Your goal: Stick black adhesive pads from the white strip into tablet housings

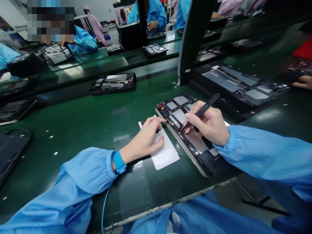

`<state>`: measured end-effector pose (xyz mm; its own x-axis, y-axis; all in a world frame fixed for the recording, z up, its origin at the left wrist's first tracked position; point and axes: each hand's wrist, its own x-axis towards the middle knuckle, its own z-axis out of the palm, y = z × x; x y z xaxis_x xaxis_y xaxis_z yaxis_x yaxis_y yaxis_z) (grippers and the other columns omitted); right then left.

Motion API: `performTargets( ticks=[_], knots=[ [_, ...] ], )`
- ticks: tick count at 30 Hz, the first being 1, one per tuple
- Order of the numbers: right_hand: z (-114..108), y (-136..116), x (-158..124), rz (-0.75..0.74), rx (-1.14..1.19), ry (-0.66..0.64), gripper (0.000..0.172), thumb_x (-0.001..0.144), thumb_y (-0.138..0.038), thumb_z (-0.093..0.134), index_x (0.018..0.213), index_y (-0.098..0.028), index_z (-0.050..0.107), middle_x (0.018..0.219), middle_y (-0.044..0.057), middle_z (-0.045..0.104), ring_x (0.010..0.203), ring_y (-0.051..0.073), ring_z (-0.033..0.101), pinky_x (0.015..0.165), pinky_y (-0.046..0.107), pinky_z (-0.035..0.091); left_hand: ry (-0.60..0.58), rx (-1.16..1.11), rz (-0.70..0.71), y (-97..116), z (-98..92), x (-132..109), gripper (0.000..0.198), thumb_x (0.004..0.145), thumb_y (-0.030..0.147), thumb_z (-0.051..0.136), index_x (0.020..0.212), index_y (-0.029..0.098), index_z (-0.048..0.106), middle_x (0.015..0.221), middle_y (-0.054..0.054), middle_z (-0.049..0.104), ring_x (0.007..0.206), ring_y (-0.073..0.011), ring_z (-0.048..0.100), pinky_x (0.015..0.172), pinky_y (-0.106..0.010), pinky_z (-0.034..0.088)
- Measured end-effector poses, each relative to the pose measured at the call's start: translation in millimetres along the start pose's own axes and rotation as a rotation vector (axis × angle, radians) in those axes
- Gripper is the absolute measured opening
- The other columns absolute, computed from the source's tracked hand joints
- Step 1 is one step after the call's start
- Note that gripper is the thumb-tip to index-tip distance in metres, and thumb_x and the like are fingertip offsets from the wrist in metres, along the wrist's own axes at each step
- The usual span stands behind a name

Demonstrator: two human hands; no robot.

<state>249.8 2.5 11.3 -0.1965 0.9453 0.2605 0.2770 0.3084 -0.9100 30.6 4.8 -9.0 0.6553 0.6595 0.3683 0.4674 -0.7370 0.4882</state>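
Our right hand (207,124) pinched black tweezers (204,109) in a narrow grip, their tips down on the open tablet housing (174,109) just below the fingers. Left of that hand, our open left hand (143,139) rested on a white paper strip (166,154) touching the housing.

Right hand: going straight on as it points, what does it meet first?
The tablet frame, just under the tweezers in the right hand; depth is unclear, so they may already touch.

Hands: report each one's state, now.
Left hand: open, resting on a white paper sheet, nothing clearly held.
Right hand: closed, holding black tweezers.
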Motion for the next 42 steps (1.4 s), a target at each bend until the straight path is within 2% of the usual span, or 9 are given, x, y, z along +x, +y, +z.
performTargets(
  ticks=[4, 12, 21, 24, 27, 31, 36, 40, 42],
  knots=[
    [5.6, 3.7, -3.2, -0.041, -0.046, -0.026, 0.025, 0.081, -0.036, 0.055, 0.066, -0.020, 0.042, 0.065, 0.001, 0.055, 0.048, 0.013, 0.059, 0.040, 0.024, 0.048, 0.050, -0.094, 0.092, 13.3, 15.3, 1.2, 0.021, 0.074, 0.009, 0.046, 0.084, 0.020, 0.032, 0.121, -0.012, 0.047, 0.112, -0.0214, 0.042, 0.092, -0.040, 0.041],
    [4.1, -0.1, -1.4, -0.135, -0.211, -0.069, 0.024, 0.082, -0.031, 0.054, 0.064, -0.019, 0.044, 0.067, 0.001, 0.054, 0.048, 0.010, 0.057, 0.044, 0.022, 0.046, -0.008, -0.094, 0.112, 14.2, 15.3, 0.8, 0.023, 0.074, 0.007, 0.046, 0.084, 0.021, 0.030, 0.122, -0.012, 0.048, 0.119, -0.0229, 0.037, 0.094, -0.045, 0.040],
    [8.2, 7.0, -8.0, -0.605, -0.296, -0.082, 0.005, 0.077, -0.015, 0.056, 0.074, -0.016, 0.052, 0.067, 0.003, 0.056, 0.060, 0.013, 0.056, 0.054, 0.026, 0.047, -0.077, -0.012, 0.211, 16.6, 19.1, 1.0, 0.016, 0.070, 0.006, 0.042, 0.081, 0.018, 0.040, 0.105, -0.009, 0.056, 0.109, -0.0234, 0.041, 0.089, -0.040, 0.044],
    [7.2, 4.0, 1.3, -0.566, -0.109, 0.156, 0.007, 0.075, -0.013, 0.059, 0.075, -0.016, 0.053, 0.069, 0.003, 0.057, 0.062, 0.014, 0.059, 0.057, 0.029, 0.049, -0.137, 0.160, 0.268, 24.6, 18.8, 5.6, 0.017, 0.075, 0.006, 0.038, 0.086, 0.014, 0.047, 0.104, -0.010, 0.058, 0.106, -0.0229, 0.044, 0.093, -0.040, 0.041],
    [6.3, -4.7, 16.7, -0.357, 0.086, 0.327, 0.007, 0.079, -0.019, 0.059, 0.077, -0.015, 0.053, 0.074, 0.003, 0.057, 0.060, 0.014, 0.062, 0.058, 0.030, 0.052, -0.165, 0.249, 0.273, 18.5, 1.7, 7.5, 0.023, 0.079, 0.009, 0.036, 0.097, 0.013, 0.050, 0.108, -0.009, 0.058, 0.107, -0.0214, 0.045, 0.097, -0.037, 0.038],
    [4.3, -11.2, 25.5, -0.322, 0.004, 0.201, 0.012, 0.077, -0.025, 0.062, 0.079, -0.015, 0.057, 0.078, 0.004, 0.059, 0.068, 0.014, 0.063, 0.065, 0.028, 0.053, -0.020, 0.324, -0.032, -12.0, -46.5, -21.2, 0.035, 0.083, 0.024, 0.043, 0.116, 0.011, 0.045, 0.124, -0.013, 0.050, 0.118, -0.0218, 0.040, 0.099, -0.037, 0.037],
    [7.4, -2.2, 24.5, -0.238, 0.016, 0.136, 0.018, 0.076, -0.033, 0.062, 0.077, -0.016, 0.058, 0.075, 0.002, 0.057, 0.066, 0.013, 0.062, 0.062, 0.025, 0.052, -0.355, 0.661, -0.506, -33.9, -81.6, -75.5, 0.061, 0.086, 0.053, 0.036, 0.136, 0.019, 0.030, 0.142, -0.015, 0.029, 0.128, -0.0313, 0.031, 0.101, -0.052, 0.027],
    [11.9, 4.0, 27.5, -0.045, 0.117, 0.111, 0.032, 0.070, -0.046, 0.064, 0.071, -0.015, 0.056, 0.073, 0.002, 0.057, 0.062, 0.013, 0.061, 0.060, 0.025, 0.053, -0.363, 0.917, -1.060, -34.2, -86.7, -76.5, 0.062, 0.092, 0.043, 0.023, 0.113, -0.007, 0.052, 0.107, -0.032, 0.055, 0.105, -0.0414, 0.053, 0.082, -0.054, 0.040],
    [12.8, 6.2, 28.6, 0.024, 0.151, 0.111, 0.036, 0.067, -0.050, 0.066, 0.072, -0.015, 0.056, 0.071, 0.003, 0.059, 0.061, 0.013, 0.061, 0.059, 0.025, 0.053, -0.374, 0.910, -1.196, -33.6, -90.0, -66.9, 0.066, 0.093, 0.036, 0.015, 0.092, -0.012, 0.060, 0.088, -0.035, 0.059, 0.091, -0.0442, 0.058, 0.068, -0.053, 0.044]
  ],
)
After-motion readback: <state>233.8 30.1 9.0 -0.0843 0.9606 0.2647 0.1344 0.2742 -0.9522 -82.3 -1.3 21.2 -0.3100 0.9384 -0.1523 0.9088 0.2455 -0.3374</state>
